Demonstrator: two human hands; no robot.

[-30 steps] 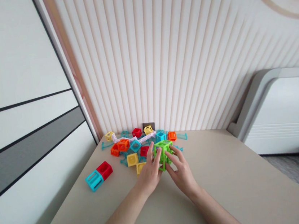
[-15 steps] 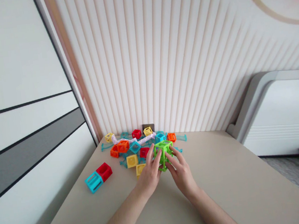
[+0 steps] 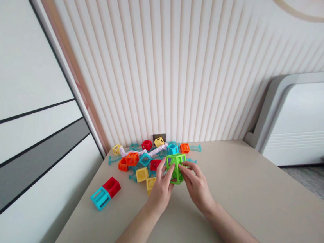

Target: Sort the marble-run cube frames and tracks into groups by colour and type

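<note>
A green openwork block piece is held up between my two hands over the table. My left hand grips its left side, thumb toward the near face. My right hand has its fingers bent against the right side and near face. Just beyond and to the left lie yellow blocks, a red block and blue blocks. A blue block joined to a red block rests apart on the left.
Orange blocks, a pale lilac strip and translucent teal pieces are spread near the ribbed wall. A dark flat object leans there. Striped panels stand left; a grey-white headboard is at the right.
The green piece has turned slightly in my hands. My right fingers have bent in closer against its near face. The whole view has shifted a little.
</note>
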